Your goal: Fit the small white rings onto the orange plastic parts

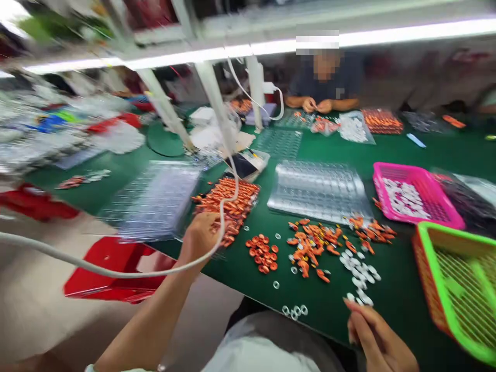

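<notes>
My left hand (201, 235) reaches to the near left edge of a tray of orange pieces (228, 204), its fingers curled against them. Whatever those fingers hold is hidden. My right hand (377, 336) is at the lower right, thumb and forefinger drawn together beside a scatter of small white oval pieces (358, 268). Anything in that pinch is too small to make out. Between the hands lie a cluster of round orange caps (263, 253) and a heap of orange parts with yellow and dark bits (312, 243). Several small clear rings (295, 311) rest near the table's front edge.
A white cable (222, 217) hangs across my left forearm. Clear plastic trays stand stacked at left (155, 199) and centre (320, 188). Pink (437, 214) and green (426, 248) baskets are at right, a red stool (104, 268) below left. Opposite, a person (325, 77) works with both hands.
</notes>
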The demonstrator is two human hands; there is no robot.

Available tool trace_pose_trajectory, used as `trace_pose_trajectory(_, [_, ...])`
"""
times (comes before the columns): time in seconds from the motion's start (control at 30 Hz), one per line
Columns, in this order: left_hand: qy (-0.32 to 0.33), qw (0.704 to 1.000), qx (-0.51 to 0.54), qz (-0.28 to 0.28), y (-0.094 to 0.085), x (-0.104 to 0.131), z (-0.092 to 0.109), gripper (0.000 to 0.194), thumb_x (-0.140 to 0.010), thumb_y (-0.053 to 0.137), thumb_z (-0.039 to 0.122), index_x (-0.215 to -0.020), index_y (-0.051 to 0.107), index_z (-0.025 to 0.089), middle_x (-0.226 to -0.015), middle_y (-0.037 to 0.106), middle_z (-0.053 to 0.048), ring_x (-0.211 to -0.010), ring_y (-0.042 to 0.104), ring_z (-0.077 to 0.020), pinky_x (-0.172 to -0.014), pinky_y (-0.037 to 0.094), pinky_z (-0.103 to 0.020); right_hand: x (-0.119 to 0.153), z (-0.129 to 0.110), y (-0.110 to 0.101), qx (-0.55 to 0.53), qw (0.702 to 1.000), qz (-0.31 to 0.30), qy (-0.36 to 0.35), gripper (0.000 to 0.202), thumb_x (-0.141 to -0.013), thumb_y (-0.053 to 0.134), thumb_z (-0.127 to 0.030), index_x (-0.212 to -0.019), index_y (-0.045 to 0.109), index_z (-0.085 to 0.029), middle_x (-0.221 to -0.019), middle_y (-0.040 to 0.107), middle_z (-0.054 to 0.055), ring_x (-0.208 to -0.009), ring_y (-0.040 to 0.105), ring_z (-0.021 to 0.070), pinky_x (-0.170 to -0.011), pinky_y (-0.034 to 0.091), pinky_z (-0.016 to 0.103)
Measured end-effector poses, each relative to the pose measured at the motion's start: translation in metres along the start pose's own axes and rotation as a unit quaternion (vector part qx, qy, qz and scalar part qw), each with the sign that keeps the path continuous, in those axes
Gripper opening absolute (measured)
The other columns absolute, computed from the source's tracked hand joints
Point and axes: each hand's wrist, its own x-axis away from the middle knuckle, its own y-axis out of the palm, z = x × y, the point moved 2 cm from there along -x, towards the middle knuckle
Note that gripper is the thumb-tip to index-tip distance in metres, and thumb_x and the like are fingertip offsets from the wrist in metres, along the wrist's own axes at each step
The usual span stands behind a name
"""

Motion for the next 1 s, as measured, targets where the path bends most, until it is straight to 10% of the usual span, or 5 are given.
trace_pose_trajectory(0.17, [0.187, 0.955, 0.191, -0.128, 0.031, 0.05, 0.085, 0.014, -0.087, 0.066, 0.022, -0.101, 0.069, 0.02, -0.092, 0.069, -0.005, -0.088, 0.064, -0.0192, -0.083, 0.051, -0.031, -0.005, -0.003, -0.009, 0.094, 0.994, 0.031, -0.05, 0.008, -0.091, 0.06, -0.019, -0.091, 0.068, -0.021, -0.081, 0.064, 0.003, -0.07, 0.062, 0.0169, -0.062, 0.052, 0.029])
trace_pose_trajectory(0.37, [0.23, 0.918, 0.237, -0.22, 0.071, 0.068, 0.14, 0.015, -0.09, 0.061, 0.015, -0.102, 0.068, 0.017, -0.099, 0.069, -0.009, -0.093, 0.062, -0.0215, -0.083, 0.052, -0.036, -0.018, -0.006, 0.013, 0.244, 0.96, -0.057, -0.122, 0.017, -0.092, 0.054, -0.012, -0.104, 0.064, -0.019, -0.093, 0.064, 0.007, -0.087, 0.06, 0.0206, -0.075, 0.052, 0.034])
trace_pose_trajectory(0.6, [0.235, 0.913, 0.274, -0.192, 0.074, 0.067, 0.15, 0.017, -0.089, 0.059, 0.011, -0.103, 0.068, 0.017, -0.097, 0.069, -0.009, -0.09, 0.061, -0.0206, -0.08, 0.053, -0.035, -0.037, 0.008, 0.047, 0.383, 0.907, -0.117, -0.131, 0.019, -0.094, 0.047, -0.013, -0.087, 0.064, -0.016, -0.082, 0.063, 0.008, -0.078, 0.056, 0.0227, -0.067, 0.047, 0.035])
trace_pose_trajectory(1.0, [0.192, 0.907, 0.325, -0.185, 0.072, 0.07, 0.14, 0.016, -0.089, 0.06, 0.012, -0.101, 0.068, 0.018, -0.094, 0.07, -0.008, -0.091, 0.065, -0.0194, -0.08, 0.054, -0.033, -0.042, 0.006, 0.043, 0.419, 0.891, -0.132, -0.113, 0.017, -0.094, 0.05, -0.016, -0.082, 0.061, -0.016, -0.083, 0.061, 0.01, -0.08, 0.054, 0.0243, -0.067, 0.045, 0.035])
